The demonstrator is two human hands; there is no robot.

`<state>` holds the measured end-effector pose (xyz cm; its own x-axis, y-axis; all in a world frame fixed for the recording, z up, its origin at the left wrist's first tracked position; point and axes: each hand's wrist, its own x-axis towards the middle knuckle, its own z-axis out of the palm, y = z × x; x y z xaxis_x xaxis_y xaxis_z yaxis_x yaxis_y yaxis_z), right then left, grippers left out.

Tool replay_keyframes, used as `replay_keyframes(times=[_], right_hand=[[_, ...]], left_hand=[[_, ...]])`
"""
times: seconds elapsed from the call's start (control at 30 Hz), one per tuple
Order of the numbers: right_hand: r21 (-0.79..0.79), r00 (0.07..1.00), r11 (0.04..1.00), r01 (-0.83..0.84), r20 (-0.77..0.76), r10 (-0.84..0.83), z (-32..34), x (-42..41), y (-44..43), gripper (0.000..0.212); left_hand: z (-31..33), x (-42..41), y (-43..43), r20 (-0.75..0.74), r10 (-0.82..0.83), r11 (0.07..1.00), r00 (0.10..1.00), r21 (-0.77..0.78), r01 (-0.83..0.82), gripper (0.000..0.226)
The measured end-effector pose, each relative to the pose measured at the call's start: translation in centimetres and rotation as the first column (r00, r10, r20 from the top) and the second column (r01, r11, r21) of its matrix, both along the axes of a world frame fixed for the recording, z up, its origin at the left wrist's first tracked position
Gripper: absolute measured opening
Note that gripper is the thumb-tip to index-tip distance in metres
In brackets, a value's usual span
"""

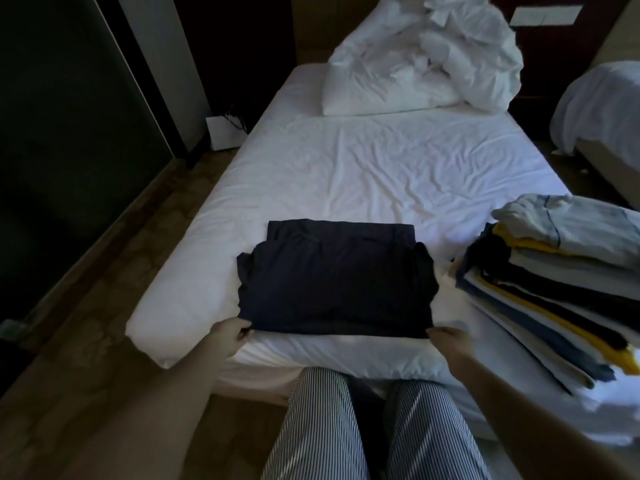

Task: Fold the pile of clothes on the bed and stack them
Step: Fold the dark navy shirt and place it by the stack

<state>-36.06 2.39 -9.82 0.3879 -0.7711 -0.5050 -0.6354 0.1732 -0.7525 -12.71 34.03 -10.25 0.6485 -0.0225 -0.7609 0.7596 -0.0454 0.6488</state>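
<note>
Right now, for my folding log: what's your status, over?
Left hand, right hand: each pinches a near corner of the navy garment. It lies part-folded, flat on the bed. Folded stack at its right, only sheet between.

The room is dim, and the white sheet of the bed (381, 161) is the brightest surface, wrinkled across its middle. At the far end a white pillow (374, 91) lies flat, with a crumpled white duvet (478, 53) heaped on and behind it to the right. A large dark panel (69, 116) fills the left side, with a pale upright strip (162, 64) beside it. Below runs a brownish patterned floor (114, 271). A small white box (223, 135) with a dark cable sits on the floor near the bed's far left corner. A second bed (602, 109), also in white, stands at the right edge. Dark wood at the far right carries a pale rectangular plate (547, 15).
</note>
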Motion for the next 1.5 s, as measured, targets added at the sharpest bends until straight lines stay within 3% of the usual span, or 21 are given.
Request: replay_keyframes(times=[0.1, 0.17, 0.33, 0.4, 0.5, 0.6, 0.67, 0.7, 0.77, 0.87, 0.93, 1.0, 1.03, 1.07, 1.17, 1.23, 1.27, 1.3, 1.4, 1.43, 1.5], right_hand=[[0.005, 1.0, 1.0, 0.001, 0.027, -0.001, -0.4, 0.6, -0.5, 0.018], [0.009, 1.0, 1.0, -0.008, 0.027, 0.008, -0.5, 0.8, -0.5, 0.008], [0.055, 0.997, 0.998, 0.003, 0.082, -0.007, -1.2, 1.0, -0.8, 0.022], [0.052, 0.995, 0.999, 0.01, 0.095, -0.015, -1.8, 0.9, -1.0, 0.02], [0.056, 0.992, 0.998, 0.024, 0.119, -0.031, -2.3, 0.7, -1.2, 0.018], [0.103, 0.987, 0.995, 0.013, 0.16, -0.03, -2.5, 0.4, -1.6, 0.01], [0.189, 0.977, 0.982, -0.002, 0.21, -0.039, -2.4, 0.0, -1.9, 0.021], [0.244, 0.968, 0.969, -0.034, 0.249, -0.029, -2.5, -0.2, -2.1, 0.027], [0.237, 0.961, 0.959, -0.157, 0.259, 0.093, -2.4, -0.2, -2.5, 0.039], [0.092, 0.972, 0.972, -0.215, 0.112, 0.205, -2.8, 0.8, -2.5, 0.039], [0.025, 0.982, 0.982, -0.185, 0.032, 0.184, -3.1, 1.6, -2.0, 0.036], [-0.011, 0.982, 0.982, -0.186, -0.038, 0.186, -3.2, 2.1, -1.6, 0.041], [-0.019, 0.98, 0.981, -0.192, -0.053, 0.191, -3.3, 2.3, -1.6, 0.04], [-0.015, 0.981, 0.983, -0.184, -0.061, 0.183, -3.4, 2.4, -1.7, 0.038], [0.059, 0.995, 0.994, -0.091, -0.024, 0.092, -3.4, 2.1, -2.2, 0.028], [0.109, 0.998, 0.993, -0.046, 0.035, 0.043, -3.6, 1.7, -2.4, 0.025], [0.116, 0.998, 0.992, -0.047, 0.057, 0.041, -3.6, 1.6, -2.5, 0.023], [0.119, 0.997, 0.992, -0.049, 0.059, 0.042, -4.0, 1.4, -2.6, 0.022], [0.146, 0.995, 0.989, -0.033, 0.096, 0.019, -3.8, 1.4, -2.5, 0.014], [0.141, 0.99, 0.99, -0.032, 0.137, 0.013, -2.9, 1.3, -2.2, 0.005], [0.122, 0.969, 0.993, 0.001, 0.245, -0.032, -1.3, 1.2, -1.9, 0.007]], left_hand=[[0.4, 0.0, -0.5, -0.036, 0.055, 0.998, 0.998, -0.036, -0.056, 0.004], [1.1, 0.3, -1.4, 0.021, 0.06, 0.995, 0.998, -0.076, -0.058, 0.011], [3.9, 0.4, -7.7, 0.38, 0.002, 0.998, 0.925, -0.056, 0.021, 0.021], [4.7, -1.0, -12.3, 0.532, -0.201, 0.979, 0.823, 0.095, 0.178, 0.02], [4.5, -5.4, -19.7, 0.623, -0.568, 0.811, 0.538, 0.313, 0.495, 0.025], [1.8, -10.8, -24.1, 0.498, -0.836, 0.474, 0.231, 0.443, 0.761, 0.025], [-0.3, -13.6, -25.1, 0.384, -0.923, 0.233, 0.034, 0.487, 0.842, 0.028], [-0.8, -14.4, -25.2, 0.359, -0.933, 0.192, 0.003, 0.492, 0.849, 0.03], [-0.9, -14.4, -25.2, 0.326, -0.944, 0.204, 0.044, 0.475, 0.856, 0.033], [-0.1, -13.0, -24.7, 0.338, -0.932, 0.268, 0.133, 0.395, 0.878, 0.033], [0.6, -11.9, -23.8, 0.403, -0.87, 0.458, 0.285, 0.444, 0.77, 0.03], [0.7, -10.9, -22.8, 0.492, -0.796, 0.605, 0.354, 0.616, 0.505, 0.028], [0.7, -10.5, -22.2, 0.488, -0.807, 0.588, 0.334, 0.718, 0.372, 0.03], [0.6, -9.9, -21.5, 0.43, -0.851, 0.512, 0.301, 0.805, 0.299, 0.036], [-0.3, -9.0, -19.3, 0.131, -0.966, 0.225, 0.224, 0.854, 0.469, 0.072], [-1.4, -8.9, -17.5, 0.06, -0.989, 0.122, 0.134, 0.845, 0.521, 0.077], [-1.9, -8.9, -16.7, 0.1, -0.988, 0.147, 0.12, 0.852, 0.502, 0.069], [-2.2, -8.9, -16.1, 0.19, -0.971, 0.238, 0.146, 0.838, 0.491, 0.06], [-1.5, -9.3, -15.4, 0.452, -0.834, 0.552, 0.317, 0.704, 0.446, 0.046], [-1.1, -9.3, -15.3, 0.515, -0.797, 0.604, 0.315, 0.684, 0.409, 0.045], [-0.3, -9.1, -15.1, 0.603, -0.757, 0.653, 0.253, 0.676, 0.342, 0.043]])
